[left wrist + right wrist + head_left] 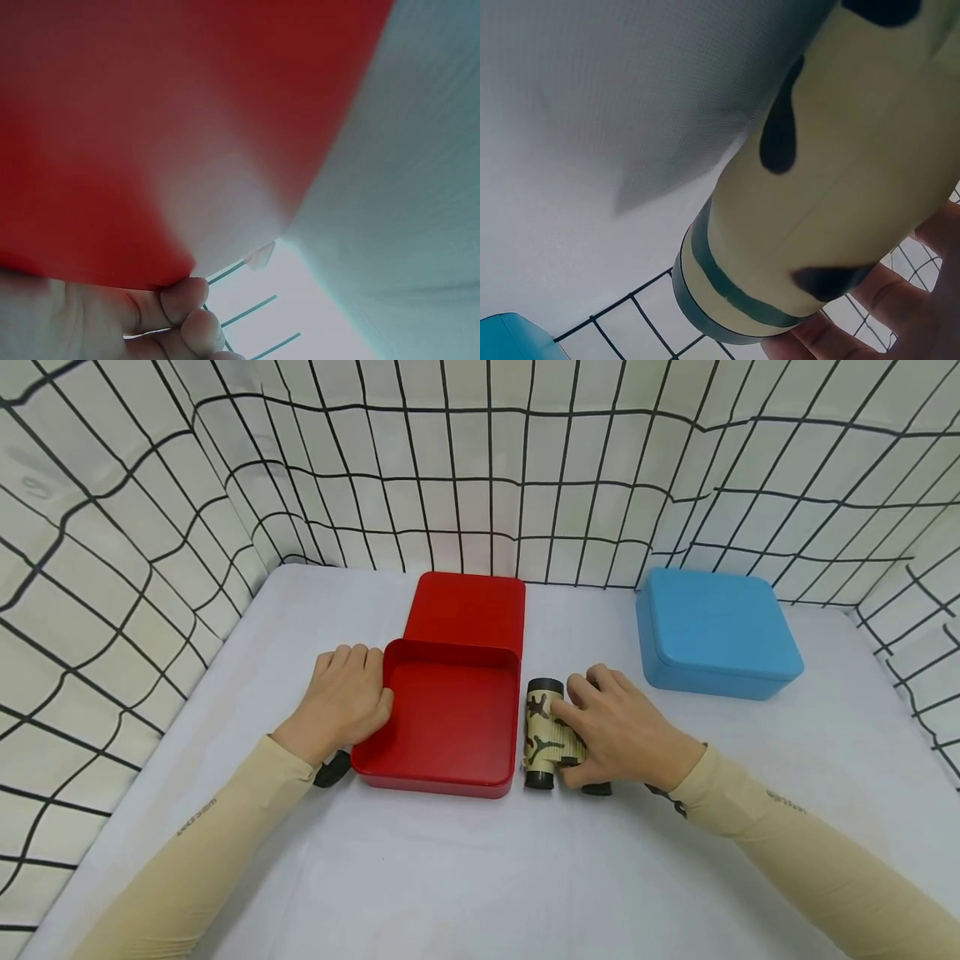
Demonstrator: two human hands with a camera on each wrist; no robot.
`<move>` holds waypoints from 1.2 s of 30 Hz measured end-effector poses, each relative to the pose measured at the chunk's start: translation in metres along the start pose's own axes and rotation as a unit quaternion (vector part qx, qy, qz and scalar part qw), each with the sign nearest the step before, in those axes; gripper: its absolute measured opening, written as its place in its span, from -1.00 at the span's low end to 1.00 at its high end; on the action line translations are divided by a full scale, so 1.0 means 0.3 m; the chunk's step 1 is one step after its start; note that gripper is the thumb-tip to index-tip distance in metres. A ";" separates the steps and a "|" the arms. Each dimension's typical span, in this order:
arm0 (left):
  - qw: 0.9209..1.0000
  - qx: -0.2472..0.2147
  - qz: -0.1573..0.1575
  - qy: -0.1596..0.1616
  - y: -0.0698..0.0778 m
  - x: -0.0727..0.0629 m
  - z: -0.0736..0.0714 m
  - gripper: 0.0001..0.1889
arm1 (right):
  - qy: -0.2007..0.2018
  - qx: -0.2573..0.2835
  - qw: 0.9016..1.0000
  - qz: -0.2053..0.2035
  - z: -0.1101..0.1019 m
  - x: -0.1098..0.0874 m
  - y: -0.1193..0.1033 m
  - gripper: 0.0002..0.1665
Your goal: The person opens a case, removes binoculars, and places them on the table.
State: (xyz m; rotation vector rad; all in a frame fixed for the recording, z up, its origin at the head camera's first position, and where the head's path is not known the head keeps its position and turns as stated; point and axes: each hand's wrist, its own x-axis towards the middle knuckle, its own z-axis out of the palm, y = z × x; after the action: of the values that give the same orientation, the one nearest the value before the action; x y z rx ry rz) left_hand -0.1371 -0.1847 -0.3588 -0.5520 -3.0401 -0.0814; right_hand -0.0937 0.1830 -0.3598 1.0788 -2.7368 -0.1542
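Note:
A red box [450,727] lies open on the white table, its lid [468,610] folded back behind it. My left hand [345,697] grips the box's left wall, with the thumb over the rim. In the left wrist view, curled fingertips [187,300] touch the edge of the red wall [90,187]. Just right of the box are camouflage-patterned binoculars [542,731] with black ends. My right hand [622,727] holds them from the right and covers most of their right barrel. That barrel [840,180] fills much of the right wrist view, with fingers around its far side.
A closed blue box [716,627] sits at the back right of the table [420,877]. Black wire grid [487,477] encloses the table at the back and both sides. White sheeting hangs behind the grid.

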 end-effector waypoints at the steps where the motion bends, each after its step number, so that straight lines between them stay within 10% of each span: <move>1: 1.000 0.000 0.000 0.000 0.000 0.000 0.000 -0.78 | 0.001 0.000 1.000 0.000 0.002 0.000 0.001 -0.27; 36: 1.000 -0.004 -0.003 -0.003 0.007 -0.001 -0.005 -0.81 | -0.020 0.041 0.999 0.008 0.029 0.002 0.003 -0.26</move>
State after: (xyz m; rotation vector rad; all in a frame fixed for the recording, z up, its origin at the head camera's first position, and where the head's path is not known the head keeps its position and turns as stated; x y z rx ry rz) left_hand -0.1359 -0.1830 -0.3572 -0.5448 -3.0480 -0.0922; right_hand -0.0967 0.1835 -0.3681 1.0867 -2.8085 -0.0634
